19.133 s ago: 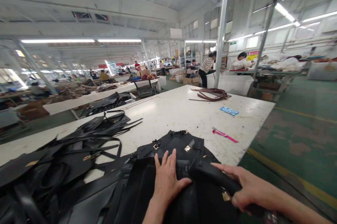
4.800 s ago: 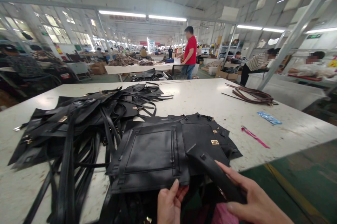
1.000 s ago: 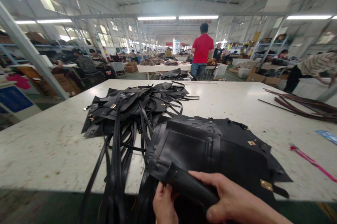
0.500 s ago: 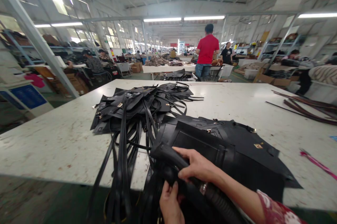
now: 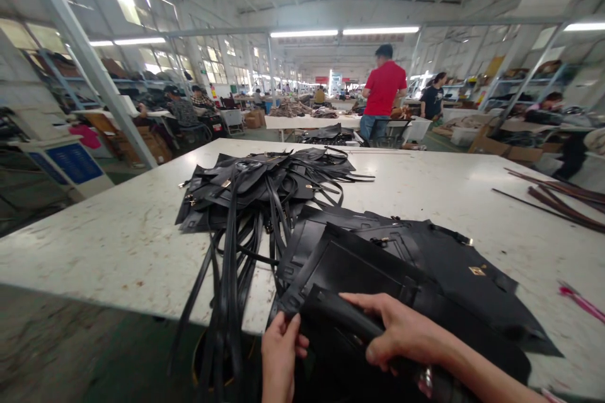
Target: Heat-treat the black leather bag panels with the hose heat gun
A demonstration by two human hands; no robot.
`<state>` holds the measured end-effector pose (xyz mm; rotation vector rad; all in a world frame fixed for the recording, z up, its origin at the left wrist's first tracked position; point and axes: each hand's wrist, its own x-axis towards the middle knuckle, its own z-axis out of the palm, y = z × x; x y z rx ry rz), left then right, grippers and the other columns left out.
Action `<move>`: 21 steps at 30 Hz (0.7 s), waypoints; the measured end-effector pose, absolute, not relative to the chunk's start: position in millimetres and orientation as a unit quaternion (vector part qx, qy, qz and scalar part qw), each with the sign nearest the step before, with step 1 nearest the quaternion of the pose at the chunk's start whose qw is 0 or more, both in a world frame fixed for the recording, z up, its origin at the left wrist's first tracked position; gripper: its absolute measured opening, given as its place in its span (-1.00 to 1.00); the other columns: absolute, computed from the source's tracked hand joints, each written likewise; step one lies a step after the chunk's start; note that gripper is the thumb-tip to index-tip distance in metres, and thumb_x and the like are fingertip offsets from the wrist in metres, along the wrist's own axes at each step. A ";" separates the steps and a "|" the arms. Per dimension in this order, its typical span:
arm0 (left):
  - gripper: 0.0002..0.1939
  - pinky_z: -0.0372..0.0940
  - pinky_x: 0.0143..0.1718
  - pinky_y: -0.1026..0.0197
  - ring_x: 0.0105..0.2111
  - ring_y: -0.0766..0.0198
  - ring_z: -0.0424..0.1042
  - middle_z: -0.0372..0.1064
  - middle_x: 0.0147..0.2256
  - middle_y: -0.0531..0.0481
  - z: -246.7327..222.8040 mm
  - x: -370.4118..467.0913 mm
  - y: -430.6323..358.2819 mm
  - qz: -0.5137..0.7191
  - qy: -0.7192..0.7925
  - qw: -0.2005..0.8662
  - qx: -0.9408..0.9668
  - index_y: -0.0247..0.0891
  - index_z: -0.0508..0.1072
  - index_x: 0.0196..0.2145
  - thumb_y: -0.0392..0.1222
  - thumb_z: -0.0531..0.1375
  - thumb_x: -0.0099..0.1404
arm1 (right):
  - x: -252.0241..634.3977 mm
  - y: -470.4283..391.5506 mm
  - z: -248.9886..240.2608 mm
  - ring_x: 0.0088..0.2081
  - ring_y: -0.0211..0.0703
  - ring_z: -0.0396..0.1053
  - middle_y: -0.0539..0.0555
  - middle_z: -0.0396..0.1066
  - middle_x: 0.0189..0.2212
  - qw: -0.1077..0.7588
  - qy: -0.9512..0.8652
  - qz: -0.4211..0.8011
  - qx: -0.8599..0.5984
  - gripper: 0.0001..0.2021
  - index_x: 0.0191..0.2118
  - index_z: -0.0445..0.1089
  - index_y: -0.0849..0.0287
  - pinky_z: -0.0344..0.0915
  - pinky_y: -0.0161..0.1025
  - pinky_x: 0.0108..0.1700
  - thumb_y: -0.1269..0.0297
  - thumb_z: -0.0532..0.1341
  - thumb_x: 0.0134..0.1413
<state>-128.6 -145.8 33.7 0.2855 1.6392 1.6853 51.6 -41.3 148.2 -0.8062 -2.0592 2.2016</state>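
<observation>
Head view: a black panel (image 5: 363,262) lies over other black pieces at the near edge of the tabletop (image 5: 137,251), far and right of the left hand (image 5: 278,352), long axis running left to near right. That hand, closest to its left corner, appears to pinch it. The right hand (image 5: 401,327) grasps a black tubular tool (image 5: 338,311). Panel: smooth, faintly glossy, bearing a rectangular outline.

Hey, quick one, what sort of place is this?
Probably a bag or leather-goods factory floor: black leather-looking pieces and straps lie piled on a big white table, another loaded worktable stands behind, and long strip lights hang overhead.
</observation>
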 end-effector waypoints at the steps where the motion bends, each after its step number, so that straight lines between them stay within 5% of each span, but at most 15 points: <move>1: -0.63 -0.01 -0.78 0.45 -0.78 0.47 0.14 0.22 -0.75 0.13 33.7 -132.1 -142.6 0.654 0.636 0.392 0.121 -0.38 0.40 -0.38 -0.05 0.26 -0.10 | 50.3 -40.8 147.1 -0.68 -0.45 0.20 -0.12 0.39 -0.49 0.006 -0.656 0.712 -0.251 -0.19 0.15 0.08 0.01 0.21 -0.53 -0.65 0.58 0.20 -0.36; 11: -0.63 -0.07 -0.73 0.43 -0.76 0.50 0.06 0.14 -0.79 0.20 24.9 -127.0 -139.4 0.680 0.615 0.389 0.093 -0.34 0.43 -0.37 -0.10 0.29 -0.17 | 23.6 -40.9 134.8 -0.70 -0.42 0.23 -0.11 0.39 -0.51 0.049 -0.645 0.724 -0.237 -0.20 0.11 0.15 0.02 0.20 -0.50 -0.69 0.58 0.27 -0.40; 15: -0.64 -0.06 -0.74 0.43 -0.77 0.49 0.07 0.13 -0.80 0.22 33.5 -128.5 -134.5 0.701 0.593 0.390 0.073 -0.32 0.40 -0.37 -0.11 0.29 -0.15 | 30.8 -45.9 144.2 -0.65 -0.45 0.21 -0.09 0.39 -0.37 0.107 -0.639 0.721 -0.248 -0.19 0.13 0.10 0.01 0.20 -0.50 -0.65 0.57 0.25 -0.38; 21: -0.66 0.11 -0.73 0.42 -0.71 0.47 0.18 0.22 -0.66 0.20 37.7 -129.7 -135.2 0.761 0.566 0.316 0.002 -0.25 0.34 -0.40 -0.24 0.31 -0.21 | 115.3 -25.1 169.8 -0.59 -0.32 0.26 -0.07 0.37 -0.45 0.261 -0.596 0.675 -0.347 -0.21 0.20 -0.05 0.09 0.26 -0.38 -0.58 0.47 0.24 -0.22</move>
